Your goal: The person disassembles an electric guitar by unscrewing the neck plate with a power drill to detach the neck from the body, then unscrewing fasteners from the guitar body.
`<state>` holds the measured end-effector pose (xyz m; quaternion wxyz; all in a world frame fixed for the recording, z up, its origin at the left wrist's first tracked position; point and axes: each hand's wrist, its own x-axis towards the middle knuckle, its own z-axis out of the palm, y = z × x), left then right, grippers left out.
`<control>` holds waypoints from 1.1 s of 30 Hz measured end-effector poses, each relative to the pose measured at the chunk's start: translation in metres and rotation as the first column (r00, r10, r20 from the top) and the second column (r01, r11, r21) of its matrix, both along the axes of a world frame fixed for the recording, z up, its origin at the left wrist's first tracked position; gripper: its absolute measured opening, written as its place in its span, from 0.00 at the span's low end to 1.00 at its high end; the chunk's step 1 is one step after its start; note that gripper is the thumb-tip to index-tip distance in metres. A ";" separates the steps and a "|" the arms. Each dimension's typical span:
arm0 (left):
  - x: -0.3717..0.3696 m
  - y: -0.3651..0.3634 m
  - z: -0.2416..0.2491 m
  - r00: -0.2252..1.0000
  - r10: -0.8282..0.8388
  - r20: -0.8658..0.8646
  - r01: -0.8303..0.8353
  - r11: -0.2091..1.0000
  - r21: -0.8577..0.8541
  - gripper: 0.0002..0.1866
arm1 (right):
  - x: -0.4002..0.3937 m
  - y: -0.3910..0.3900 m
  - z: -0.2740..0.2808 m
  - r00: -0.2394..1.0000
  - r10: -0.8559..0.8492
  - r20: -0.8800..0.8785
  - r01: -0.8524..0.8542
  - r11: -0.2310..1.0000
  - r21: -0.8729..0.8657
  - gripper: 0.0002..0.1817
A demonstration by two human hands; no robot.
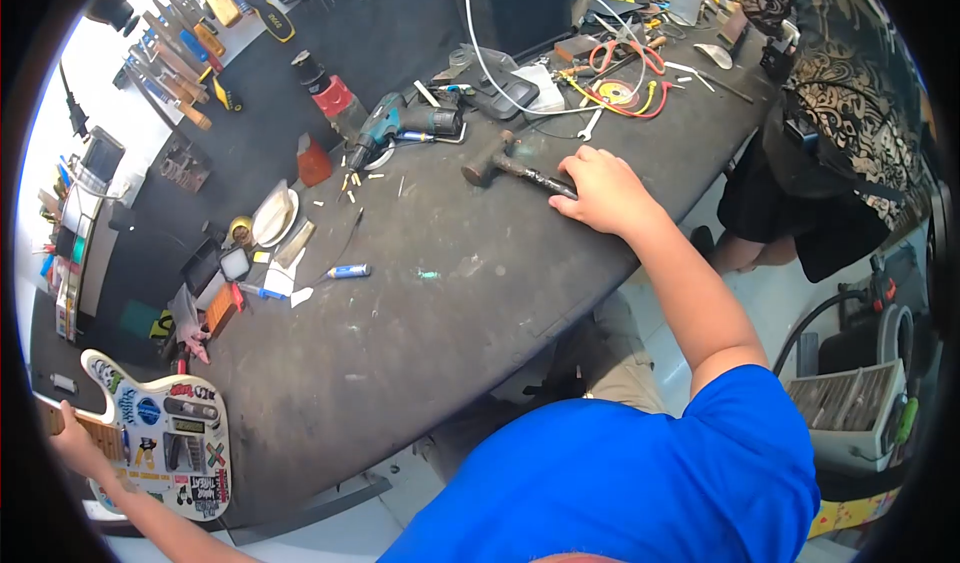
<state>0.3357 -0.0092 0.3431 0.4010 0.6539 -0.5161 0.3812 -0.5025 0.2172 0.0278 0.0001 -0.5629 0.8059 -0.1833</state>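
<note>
Blue shirt (600,483) closest, R hand (608,195) gripping handle of 1 hammer (520,171) on desk (400,273), L hand (82,451) round neck of 1 stickered guitar (150,463), desk's L end, 1 teal drill (380,128) + 1 spanner (591,125) nr hammer.

Teal drill (380,128) on dark bench (400,333), blue-and-white tube (349,272) nearer — orange-handled scissors (655,60), small wrench (590,126) farther right.

guitar neck (107,437) cropped; hammer handle (537,176) partly hidden

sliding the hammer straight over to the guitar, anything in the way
Yes, a small blue tube lies on the table, roughly midway between the hammer, held in the right hand, and the guitar.
</note>
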 end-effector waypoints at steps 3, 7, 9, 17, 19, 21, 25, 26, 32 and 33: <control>-0.083 0.053 -0.013 0.994 0.112 0.006 -0.108 0.971 -0.212 0.25 | -0.012 -0.016 -0.010 0.999 0.024 0.028 -0.024 0.999 -0.032 0.18; -0.127 0.134 -0.019 0.967 -0.246 -0.067 0.225 0.948 -0.226 0.22 | -0.055 -0.024 -0.021 0.996 0.076 -0.037 -0.083 0.971 -0.223 0.15; -0.124 0.164 -0.020 0.863 -0.478 -0.163 0.426 0.862 -0.274 0.20 | -0.080 -0.027 -0.025 0.992 0.113 -0.049 -0.120 0.973 -0.195 0.15; -0.249 0.257 -0.003 0.752 -0.621 0.220 0.657 0.683 -0.318 0.12 | -0.161 -0.062 -0.037 0.996 0.090 0.008 -0.086 0.969 -0.232 0.18; -0.241 0.258 -0.007 0.641 -0.768 -0.001 0.698 0.583 -0.416 0.13 | -0.161 -0.070 -0.022 0.999 -0.041 -0.025 0.036 0.984 -0.173 0.18; -0.224 0.253 -0.011 0.447 -0.874 -0.190 0.701 0.474 -0.533 0.15 | -0.180 -0.083 -0.033 0.996 -0.072 -0.052 0.057 0.967 -0.247 0.19; -0.178 0.239 -0.004 0.048 -0.907 -0.419 0.728 0.319 -0.607 0.17 | -0.149 -0.114 -0.032 0.828 -0.452 -0.330 0.270 0.839 -0.472 0.21; -0.167 0.232 -0.008 0.006 -0.910 -0.414 0.777 0.265 -0.572 0.18 | -0.123 -0.111 -0.023 0.869 -0.416 -0.270 0.255 0.842 -0.475 0.23; -0.225 0.214 -0.045 -0.418 -0.777 -0.471 0.720 0.033 -0.694 0.19 | 0.075 0.014 0.021 0.408 0.694 0.594 -0.682 0.664 -0.308 0.33; -0.232 0.209 -0.047 -0.471 -0.737 -0.484 0.699 0.022 -0.715 0.19 | 0.107 0.029 -0.002 0.351 0.733 0.583 -0.591 0.656 -0.469 0.36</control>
